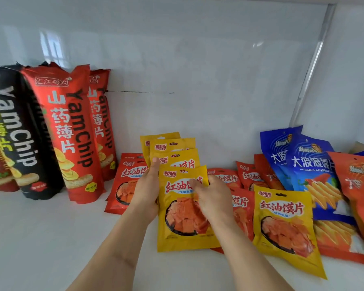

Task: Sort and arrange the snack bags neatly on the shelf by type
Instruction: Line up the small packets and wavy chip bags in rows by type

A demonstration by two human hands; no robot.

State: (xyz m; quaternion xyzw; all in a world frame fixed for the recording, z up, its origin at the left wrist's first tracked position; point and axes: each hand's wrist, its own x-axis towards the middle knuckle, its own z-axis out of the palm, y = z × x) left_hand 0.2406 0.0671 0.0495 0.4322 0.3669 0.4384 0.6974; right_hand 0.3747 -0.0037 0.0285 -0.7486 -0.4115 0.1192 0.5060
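A fanned stack of several yellow snack bags stands in the middle of the white shelf. My left hand holds the stack's left edge, thumb on the bags behind. My right hand pinches the front yellow bag near its top right. Another yellow bag lies flat to the right. Red bags of the same snack lie behind: one at the left, others at the right. Tall red YamChip bags and black ones stand at the left.
Blue fries bags and orange-red bags are piled at the right. A white wall backs the shelf, with a metal upright in the right corner. Bare shelf surface shows at the front left.
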